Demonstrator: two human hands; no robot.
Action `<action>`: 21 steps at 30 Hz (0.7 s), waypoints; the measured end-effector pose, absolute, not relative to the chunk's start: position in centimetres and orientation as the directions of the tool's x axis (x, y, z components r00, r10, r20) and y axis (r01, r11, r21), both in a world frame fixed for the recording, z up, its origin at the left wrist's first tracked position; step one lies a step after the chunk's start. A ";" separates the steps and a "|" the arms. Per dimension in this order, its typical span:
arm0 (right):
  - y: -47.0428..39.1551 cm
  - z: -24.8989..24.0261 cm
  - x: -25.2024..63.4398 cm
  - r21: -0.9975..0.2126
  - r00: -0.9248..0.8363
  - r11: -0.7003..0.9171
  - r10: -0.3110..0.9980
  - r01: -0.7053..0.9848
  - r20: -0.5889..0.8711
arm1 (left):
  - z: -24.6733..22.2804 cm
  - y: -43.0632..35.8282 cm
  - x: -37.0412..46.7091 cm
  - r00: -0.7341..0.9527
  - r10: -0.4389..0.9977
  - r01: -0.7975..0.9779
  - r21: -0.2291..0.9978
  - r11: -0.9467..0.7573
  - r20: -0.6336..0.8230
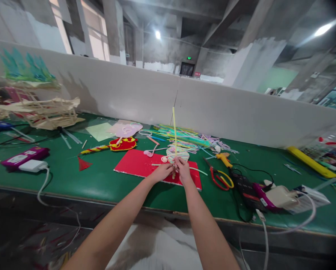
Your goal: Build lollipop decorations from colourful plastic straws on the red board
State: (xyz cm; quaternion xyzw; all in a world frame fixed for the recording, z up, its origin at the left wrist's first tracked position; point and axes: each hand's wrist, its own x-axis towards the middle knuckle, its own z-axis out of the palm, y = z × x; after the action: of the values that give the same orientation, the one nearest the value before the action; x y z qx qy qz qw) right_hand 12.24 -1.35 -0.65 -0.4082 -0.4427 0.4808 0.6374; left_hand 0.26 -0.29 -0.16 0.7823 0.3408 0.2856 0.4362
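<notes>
Above a red board (134, 161), my two hands meet, fingers pinched together. My right hand (183, 168) is closed on the lower end of a thin yellow straw (174, 125) that stands nearly upright. My left hand (163, 171) is closed beside it, its fingertips against the right ones; what they pinch is too small to tell. Just behind the fingers sits a round pale striped piece (181, 153) with a small pink coil (164, 159) at its left. A pale green straw (198, 171) sticks out to the right from under my right hand.
Pastel straws (184, 135) lie heaped behind the board. To the right are red-and-yellow scissors (221, 178), a yellow-orange glue gun (224, 159) and a power strip (249, 193) with cords. A red-yellow ornament (122, 144) and a purple socket (27, 157) lie left, before a stick model (49, 112).
</notes>
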 end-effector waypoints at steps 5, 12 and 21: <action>-1.3 -0.7 12.2 -0.945 0.144 0.207 0.974 -0.253 0.175 | 0.0 -0.3 0.2 0.614 0.778 0.271 0.891 -0.364 0.132; -1.2 -0.8 12.3 -0.938 0.156 0.215 0.972 -0.271 0.177 | 0.2 -0.5 0.3 0.601 0.788 0.313 0.868 -0.386 0.134; -1.6 -0.1 12.0 -0.933 0.196 0.216 0.967 -0.287 0.164 | 0.0 -0.3 0.4 0.589 0.790 0.343 0.833 -0.435 0.170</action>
State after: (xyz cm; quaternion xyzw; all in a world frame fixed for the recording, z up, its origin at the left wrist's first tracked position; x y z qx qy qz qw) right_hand 12.02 -1.62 -0.12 -0.4064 -0.4184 0.4762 0.6580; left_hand 0.37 -0.35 0.05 0.7984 0.3548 0.2824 0.3961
